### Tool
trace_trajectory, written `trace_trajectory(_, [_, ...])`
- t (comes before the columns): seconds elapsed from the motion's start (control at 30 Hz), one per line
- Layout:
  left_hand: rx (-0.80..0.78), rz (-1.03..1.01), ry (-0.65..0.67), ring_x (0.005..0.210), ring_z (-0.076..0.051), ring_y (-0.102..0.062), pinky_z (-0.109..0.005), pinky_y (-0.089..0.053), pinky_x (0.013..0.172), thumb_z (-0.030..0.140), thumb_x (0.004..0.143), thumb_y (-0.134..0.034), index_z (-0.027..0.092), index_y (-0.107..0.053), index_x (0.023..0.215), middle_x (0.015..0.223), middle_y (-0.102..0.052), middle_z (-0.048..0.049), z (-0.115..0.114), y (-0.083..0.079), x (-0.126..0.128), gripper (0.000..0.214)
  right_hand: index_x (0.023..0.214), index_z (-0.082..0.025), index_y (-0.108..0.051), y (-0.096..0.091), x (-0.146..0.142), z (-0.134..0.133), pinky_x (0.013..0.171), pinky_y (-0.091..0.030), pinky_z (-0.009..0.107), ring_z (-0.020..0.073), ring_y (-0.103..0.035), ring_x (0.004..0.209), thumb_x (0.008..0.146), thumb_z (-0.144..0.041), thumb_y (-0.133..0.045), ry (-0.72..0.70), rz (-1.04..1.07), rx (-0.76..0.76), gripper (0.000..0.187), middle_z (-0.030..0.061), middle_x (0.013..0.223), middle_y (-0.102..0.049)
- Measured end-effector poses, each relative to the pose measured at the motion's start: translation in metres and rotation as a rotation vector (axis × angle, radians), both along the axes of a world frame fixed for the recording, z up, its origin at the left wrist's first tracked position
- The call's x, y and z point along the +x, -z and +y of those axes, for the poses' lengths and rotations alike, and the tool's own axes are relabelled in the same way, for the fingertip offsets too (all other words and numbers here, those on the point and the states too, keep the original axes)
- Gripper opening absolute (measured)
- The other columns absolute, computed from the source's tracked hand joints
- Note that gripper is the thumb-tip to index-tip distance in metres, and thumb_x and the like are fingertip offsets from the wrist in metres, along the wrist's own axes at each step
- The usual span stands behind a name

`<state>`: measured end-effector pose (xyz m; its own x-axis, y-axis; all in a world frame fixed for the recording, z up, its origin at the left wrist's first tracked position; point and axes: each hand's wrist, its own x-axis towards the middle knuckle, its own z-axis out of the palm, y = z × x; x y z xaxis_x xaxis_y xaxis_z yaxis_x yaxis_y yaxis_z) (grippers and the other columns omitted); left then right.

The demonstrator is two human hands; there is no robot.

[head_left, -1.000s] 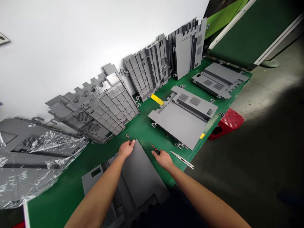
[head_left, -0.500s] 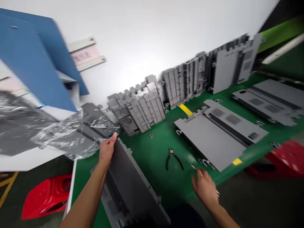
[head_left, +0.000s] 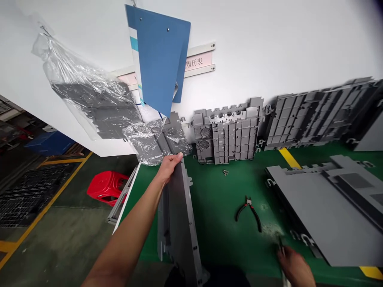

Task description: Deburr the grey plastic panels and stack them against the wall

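My left hand (head_left: 168, 169) is closed on the far end of a grey plastic panel (head_left: 180, 211), which stands tilted on edge on the green table. Low on the right, my right hand (head_left: 295, 266) is closed around a slim, pointed tool (head_left: 280, 246), too blurred to name. Diagonal cutters (head_left: 249, 202) with dark handles lie spread on the table between my hands. Another grey panel (head_left: 320, 207) rests flat to the right of my right hand, small hooked pieces at its edge. A small plastic scrap (head_left: 225, 172) lies behind the cutters.
Ribbed grey panels (head_left: 235, 137) lean against the white wall, with more (head_left: 308, 119) farther right. Plastic-wrapped panels (head_left: 98, 107) and a blue clipboard (head_left: 160, 56) are at the left. A red stool (head_left: 106, 185) stands on the floor beyond the table's left edge (head_left: 127, 197).
The view has swung left, bringing the wrapped panels and floor into sight. The panel in my left hand now stands more steeply on edge. My right hand still holds the slim tool.
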<state>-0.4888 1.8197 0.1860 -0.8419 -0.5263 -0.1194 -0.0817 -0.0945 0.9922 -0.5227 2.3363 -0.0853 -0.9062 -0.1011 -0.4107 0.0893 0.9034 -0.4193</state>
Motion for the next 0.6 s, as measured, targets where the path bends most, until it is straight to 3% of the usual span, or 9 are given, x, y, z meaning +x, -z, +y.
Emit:
trace_trajectory(0.1, [0.050, 0.003, 0.021, 0.043, -0.009, -0.046, -0.023, -0.038, 0.043, 0.071, 0.069, -0.081, 0.019, -0.047, 0.056, 0.050, -0.051, 0.0035, -0.008, -0.002, -0.001, 0.064, 0.090, -0.025, -0.076, -0.047, 0.010, -0.022, 0.079, -0.061, 0.040, 0.0374, -0.074, 0.104, 0.084, -0.065, -0.054, 0.207, -0.256, -0.395, 0.046, 0.0126, 0.108, -0.079])
trace_trajectory(0.17, [0.099, 0.009, 0.032, 0.043, -0.010, -0.048, -0.024, -0.042, 0.043, 0.074, 0.067, -0.081, 0.020, -0.048, 0.057, 0.051, -0.053, 0.0025, -0.016, -0.003, -0.004, 0.064, 0.113, -0.024, -0.078, -0.095, 0.023, -0.049, 0.088, -0.060, 0.037, 0.0367, -0.069, 0.119, 0.081, -0.073, -0.065, 0.182, -0.315, -0.567, 0.060, 0.0089, 0.125, -0.075])
trace_trajectory(0.23, [0.167, 0.036, 0.018, 0.043, -0.010, -0.048, -0.024, -0.044, 0.042, 0.077, 0.065, -0.081, 0.020, -0.048, 0.058, 0.052, -0.053, 0.0023, -0.023, -0.003, -0.009, 0.065, 0.120, -0.022, -0.077, -0.149, 0.036, -0.082, 0.089, -0.058, 0.035, 0.0338, -0.069, 0.110, 0.081, -0.071, -0.071, 0.074, -0.315, -0.664, 0.063, 0.0085, 0.112, -0.076])
trace_trajectory(0.3, [0.251, 0.072, -0.012, 0.042, -0.009, -0.047, -0.024, -0.044, 0.041, 0.080, 0.064, -0.079, 0.021, -0.048, 0.058, 0.050, -0.050, 0.0032, -0.027, 0.000, -0.013, 0.067, 0.133, -0.026, -0.071, -0.199, 0.048, -0.113, 0.079, -0.056, 0.033, 0.0248, -0.067, 0.088, 0.089, -0.066, -0.068, -0.012, -0.337, -0.776, 0.059, 0.0035, 0.089, -0.071])
trace_trajectory(0.37, [0.313, 0.096, -0.033, 0.043, -0.010, -0.049, -0.024, -0.044, 0.042, 0.081, 0.064, -0.078, 0.021, -0.049, 0.059, 0.051, -0.051, 0.0026, -0.027, 0.004, -0.016, 0.067, 0.143, -0.030, -0.062, -0.237, 0.060, -0.139, 0.078, -0.056, 0.035, 0.0206, -0.063, 0.080, 0.097, -0.061, -0.060, -0.095, -0.457, -0.920, 0.056, 0.0008, 0.085, -0.065])
trace_trajectory(0.5, [0.341, 0.087, -0.027, 0.051, -0.014, -0.059, -0.027, -0.051, 0.047, 0.075, 0.066, -0.082, 0.020, -0.059, 0.063, 0.060, -0.064, -0.0026, -0.021, 0.007, -0.017, 0.059, 0.144, -0.029, -0.056, -0.275, 0.078, -0.168, 0.071, -0.055, 0.034, 0.0161, -0.058, 0.067, 0.103, -0.060, -0.050, -0.227, -0.542, -0.914, 0.052, -0.0018, 0.078, -0.058])
trace_trajectory(0.6, [0.371, 0.077, 0.010, 0.052, -0.015, -0.060, -0.028, -0.054, 0.050, 0.063, 0.070, -0.084, 0.020, -0.063, 0.067, 0.062, -0.066, -0.0029, -0.021, 0.003, -0.022, 0.048, 0.135, -0.025, -0.056, -0.287, 0.089, -0.181, 0.050, -0.039, 0.026, 0.0110, -0.042, 0.054, 0.103, -0.065, -0.047, -0.151, -0.486, -0.867, 0.052, -0.0052, 0.071, -0.048])
